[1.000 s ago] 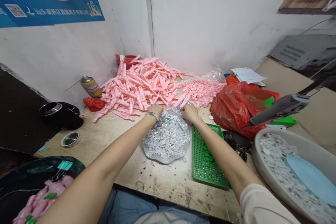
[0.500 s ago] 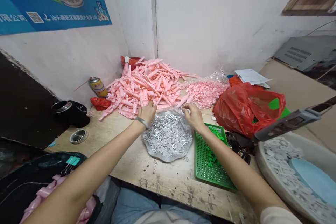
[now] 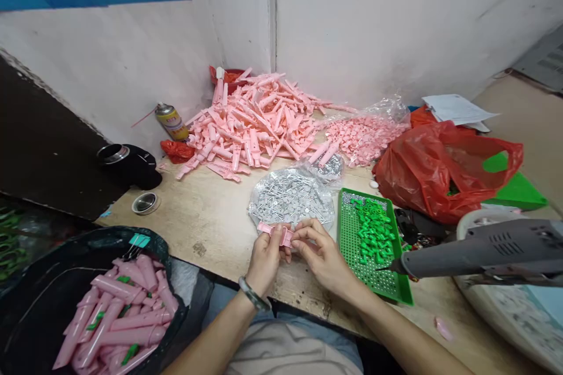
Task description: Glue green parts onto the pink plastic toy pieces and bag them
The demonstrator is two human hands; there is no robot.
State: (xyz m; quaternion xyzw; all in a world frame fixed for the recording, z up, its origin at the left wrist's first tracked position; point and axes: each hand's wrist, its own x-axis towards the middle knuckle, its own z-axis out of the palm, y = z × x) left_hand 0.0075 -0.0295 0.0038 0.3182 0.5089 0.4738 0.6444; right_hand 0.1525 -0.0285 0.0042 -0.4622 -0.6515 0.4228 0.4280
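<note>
Near the table's front edge, my left hand (image 3: 265,261) is closed round a small pink plastic part (image 3: 275,233), thumb on top. The part lies roughly level, its left end sticking out past my fingers. At its right end, my right hand (image 3: 320,253) pinches with bent fingers; whether a smaller piece is in that pinch is hidden. Just beyond both hands sits a round tray (image 3: 254,202) lined with clear plastic, filled with grey pieces and metal pins (image 3: 290,193). To the right, a green perforated basket (image 3: 347,255) holds small green parts (image 3: 373,228).
A heap of pink plastic parts (image 3: 259,123) lies against the wall. Small pink pieces (image 3: 367,135) and a red bag (image 3: 422,170) are at the back right. A grey electric screwdriver (image 3: 466,252) juts in from the right. A dark-lined bin (image 3: 26,304) holds pink tubes at left.
Both hands have drawn back from the tray's far rim to its near side and now hold a pink plastic part. The view has tilted down. The screwdriver appears lower and nearer.
</note>
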